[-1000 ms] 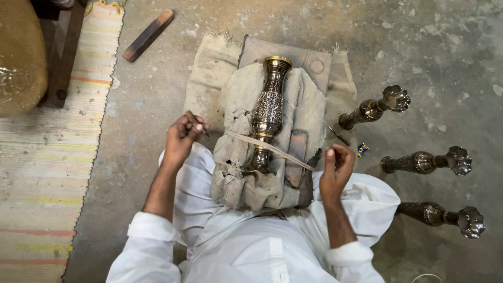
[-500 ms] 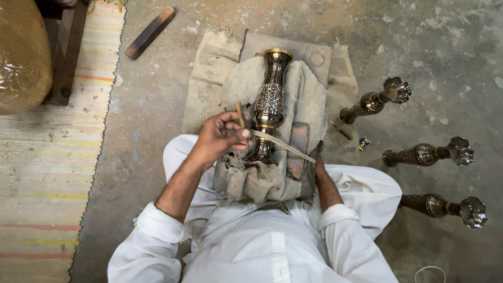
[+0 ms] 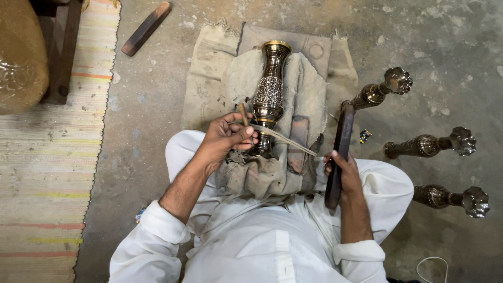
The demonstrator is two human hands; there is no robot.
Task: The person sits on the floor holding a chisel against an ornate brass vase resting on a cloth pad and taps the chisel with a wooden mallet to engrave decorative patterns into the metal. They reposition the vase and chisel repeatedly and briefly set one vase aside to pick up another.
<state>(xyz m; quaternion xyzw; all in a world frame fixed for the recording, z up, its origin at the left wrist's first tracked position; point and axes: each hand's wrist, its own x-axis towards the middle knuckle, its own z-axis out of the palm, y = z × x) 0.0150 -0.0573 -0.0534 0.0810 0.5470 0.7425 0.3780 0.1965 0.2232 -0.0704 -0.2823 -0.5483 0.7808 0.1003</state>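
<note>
An engraved brass vase [image 3: 269, 94] lies lengthwise on a grey padded cloth [image 3: 306, 89] over my lap, its mouth pointing away. My left hand [image 3: 226, 137] rests beside the vase's narrow foot, fingers closed on a small wooden-handled tool [image 3: 242, 113]. A pale strap [image 3: 285, 140] runs across the vase's foot toward my right side. My right hand [image 3: 343, 170] grips a long dark wooden stick [image 3: 339, 152], held nearly upright to the right of the cloth.
Three ornate brass vases [image 3: 378, 92] [image 3: 430, 144] [image 3: 451, 196] lie on the concrete floor at the right. A wooden bar [image 3: 146, 28] lies at the upper left, a striped mat [image 3: 47, 167] along the left, with a large brass vessel [image 3: 20, 57] on it.
My left hand moved in from the strap's end to the vase's foot and now holds the small tool. My right hand let go of the strap and picked up the dark stick.
</note>
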